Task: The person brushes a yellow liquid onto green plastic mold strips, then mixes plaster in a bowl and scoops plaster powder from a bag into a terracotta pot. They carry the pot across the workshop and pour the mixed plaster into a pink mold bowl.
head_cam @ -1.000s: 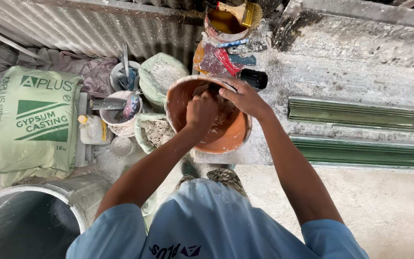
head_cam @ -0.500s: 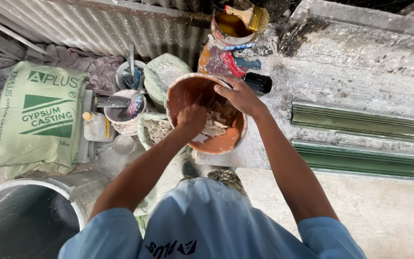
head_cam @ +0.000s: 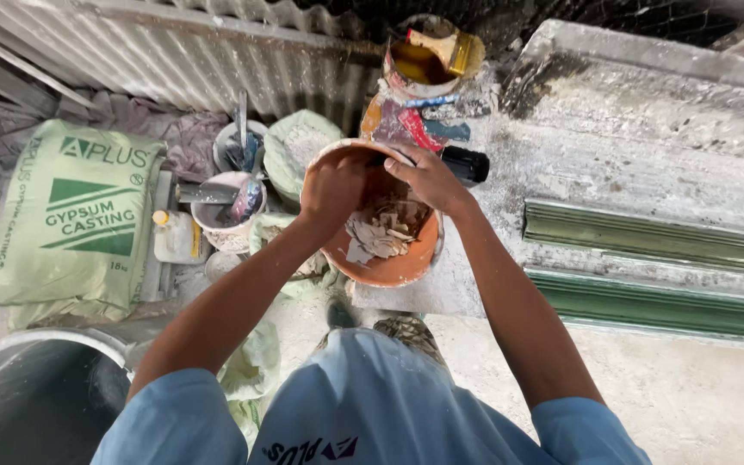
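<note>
Grey concrete slab (head_cam: 647, 164), rough, white-stained, at right. On it: 2 green moulding strips (head_cam: 647, 237) lying side by side along near edge; orange bowl (head_cam: 389, 267) at left end, partly over edge; black bottle (head_cam: 467, 164) just behind bowl; paint-smeared tin (head_cam: 419, 60) with brush at far left corner. Floor (head_cam: 691, 396) pale concrete. On floor, left: green plaster sack (head_cam: 71, 224) lying flat, small white bucket (head_cam: 217, 226) holding tools, big grey tub (head_cam: 36, 396) near corner.

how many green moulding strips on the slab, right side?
2. Upper green strip lies along the grey slab; lower green strip runs parallel at its near edge. Both run out of frame; more may be hidden.
</note>
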